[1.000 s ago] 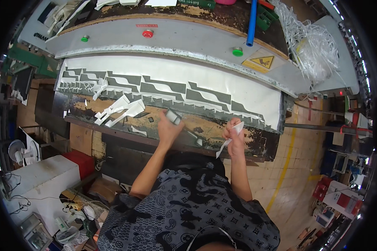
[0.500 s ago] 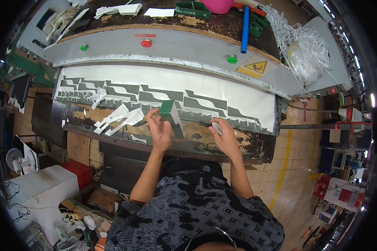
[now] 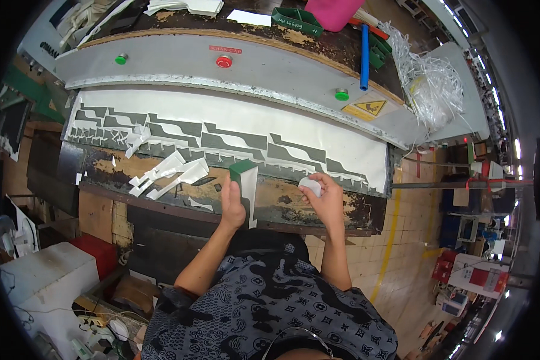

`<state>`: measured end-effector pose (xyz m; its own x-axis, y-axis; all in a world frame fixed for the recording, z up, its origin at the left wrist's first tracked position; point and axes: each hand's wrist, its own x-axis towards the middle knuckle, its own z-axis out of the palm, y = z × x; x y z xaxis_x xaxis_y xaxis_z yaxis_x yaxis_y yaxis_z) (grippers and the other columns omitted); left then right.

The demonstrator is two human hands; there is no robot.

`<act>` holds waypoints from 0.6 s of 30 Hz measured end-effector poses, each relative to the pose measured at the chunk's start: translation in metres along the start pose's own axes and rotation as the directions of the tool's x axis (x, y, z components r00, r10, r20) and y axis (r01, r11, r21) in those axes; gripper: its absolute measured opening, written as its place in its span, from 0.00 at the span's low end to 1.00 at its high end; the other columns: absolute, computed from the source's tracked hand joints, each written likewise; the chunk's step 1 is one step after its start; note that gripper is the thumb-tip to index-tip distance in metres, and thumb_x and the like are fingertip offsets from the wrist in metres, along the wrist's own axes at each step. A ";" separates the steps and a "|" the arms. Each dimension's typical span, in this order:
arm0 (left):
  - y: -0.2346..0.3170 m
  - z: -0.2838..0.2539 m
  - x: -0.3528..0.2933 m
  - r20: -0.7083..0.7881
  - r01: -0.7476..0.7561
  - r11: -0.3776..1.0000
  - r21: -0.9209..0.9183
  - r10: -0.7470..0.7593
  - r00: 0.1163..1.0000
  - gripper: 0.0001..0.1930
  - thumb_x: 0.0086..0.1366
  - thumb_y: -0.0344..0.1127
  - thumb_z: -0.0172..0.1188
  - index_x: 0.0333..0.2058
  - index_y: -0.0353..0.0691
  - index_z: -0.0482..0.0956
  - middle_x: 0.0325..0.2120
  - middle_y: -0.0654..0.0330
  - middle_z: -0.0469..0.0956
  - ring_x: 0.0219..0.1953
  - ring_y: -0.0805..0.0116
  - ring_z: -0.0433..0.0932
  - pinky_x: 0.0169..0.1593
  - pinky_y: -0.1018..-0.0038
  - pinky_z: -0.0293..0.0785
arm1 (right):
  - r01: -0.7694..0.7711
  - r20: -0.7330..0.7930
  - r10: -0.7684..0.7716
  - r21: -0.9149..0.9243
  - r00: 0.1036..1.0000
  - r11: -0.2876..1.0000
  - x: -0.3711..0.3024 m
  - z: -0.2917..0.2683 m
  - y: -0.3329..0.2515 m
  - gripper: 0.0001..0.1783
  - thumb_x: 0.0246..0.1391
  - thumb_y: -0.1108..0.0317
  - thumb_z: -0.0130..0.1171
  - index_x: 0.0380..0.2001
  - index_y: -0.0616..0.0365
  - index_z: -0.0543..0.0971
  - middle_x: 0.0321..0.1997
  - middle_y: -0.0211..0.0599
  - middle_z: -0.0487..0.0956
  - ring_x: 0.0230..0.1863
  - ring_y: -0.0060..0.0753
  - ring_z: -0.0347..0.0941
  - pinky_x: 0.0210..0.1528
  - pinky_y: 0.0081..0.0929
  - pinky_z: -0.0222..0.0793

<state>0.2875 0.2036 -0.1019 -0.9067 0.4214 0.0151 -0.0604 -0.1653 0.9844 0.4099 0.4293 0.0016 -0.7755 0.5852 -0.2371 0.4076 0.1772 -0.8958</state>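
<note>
My left hand grips a green-topped cutting die, which stands on end over the front edge of the bench; its long side looks pale and stepped. My right hand pinches a small, rounded white piece between thumb and fingers, apart from the die. Beyond both hands lies a white sheet with a row of stepped, curved cut-outs showing dark grey beneath. Loose white cut pieces lie on the worn bench edge to the left of my left hand.
A grey machine beam with green and red buttons spans behind the sheet. On the ledge above are a green compartmented die, a pink container and a blue tube. Clear plastic strands hang at the right.
The die in my left hand has turned and come lower, showing its pale side. My right hand has tilted the white piece so its broad face shows. The whole view has shifted slightly.
</note>
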 end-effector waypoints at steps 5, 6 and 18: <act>0.019 -0.017 0.010 0.144 0.046 0.999 -0.026 -0.042 0.989 0.30 0.82 0.60 0.41 0.65 0.40 0.65 0.39 0.58 0.79 0.30 0.69 0.82 0.29 0.71 0.83 | 0.101 -0.120 -0.056 0.417 0.991 0.903 -0.017 0.025 0.003 0.19 0.64 0.79 0.65 0.56 0.60 0.75 0.44 0.41 0.86 0.42 0.23 0.83 0.45 0.22 0.79; 0.026 -0.020 0.010 0.170 0.082 0.995 -0.059 -0.071 0.983 0.30 0.82 0.60 0.41 0.64 0.40 0.66 0.39 0.58 0.79 0.30 0.69 0.83 0.29 0.71 0.83 | 0.079 -0.093 -0.038 0.485 0.995 0.871 -0.023 0.028 0.001 0.16 0.68 0.79 0.59 0.56 0.60 0.75 0.50 0.44 0.85 0.48 0.27 0.83 0.51 0.25 0.78; 0.073 -0.020 0.008 0.239 0.262 0.959 -0.109 -0.230 0.943 0.23 0.84 0.50 0.45 0.65 0.40 0.66 0.41 0.60 0.79 0.32 0.74 0.81 0.32 0.71 0.86 | 0.005 -0.047 0.038 0.685 0.998 0.728 -0.027 0.091 -0.046 0.32 0.72 0.81 0.50 0.75 0.69 0.58 0.59 0.56 0.82 0.64 0.42 0.80 0.65 0.30 0.74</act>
<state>0.2673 0.1770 -0.0335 -0.7419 0.6484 -0.1708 -0.3410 -0.1456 0.9287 0.3687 0.3334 0.0150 -0.7358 0.6283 -0.2524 -0.0376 -0.4101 -0.9113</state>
